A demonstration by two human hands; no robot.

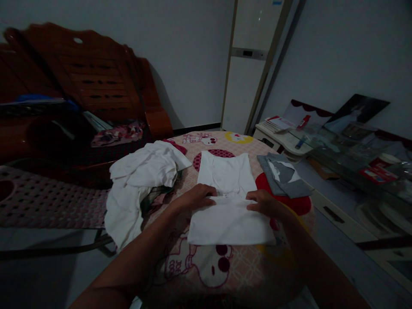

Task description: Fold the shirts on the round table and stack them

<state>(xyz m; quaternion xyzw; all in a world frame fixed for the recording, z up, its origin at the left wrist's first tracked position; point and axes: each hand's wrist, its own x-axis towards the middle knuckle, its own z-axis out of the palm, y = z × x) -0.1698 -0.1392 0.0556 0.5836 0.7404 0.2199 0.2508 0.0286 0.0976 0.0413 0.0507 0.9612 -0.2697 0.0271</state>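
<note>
A white shirt lies flat on a round table, its sides tucked in to a narrow shape at the far end and a wider panel towards me. My left hand pinches its left edge about halfway up, thumb and fingers closed on the cloth. At the same height on the right edge, my right hand grips the fabric in the same way. A crease runs across the shirt between both hands. The fingertips are partly hidden by the cloth. Right of it lies a folded grey garment with a white print.
A loose heap of white clothes hangs over the table's left side. The patterned tablecloth covers the table. Behind stand a carved wooden chair and a tall white air conditioner. A glass-topped cabinet holds several items at right.
</note>
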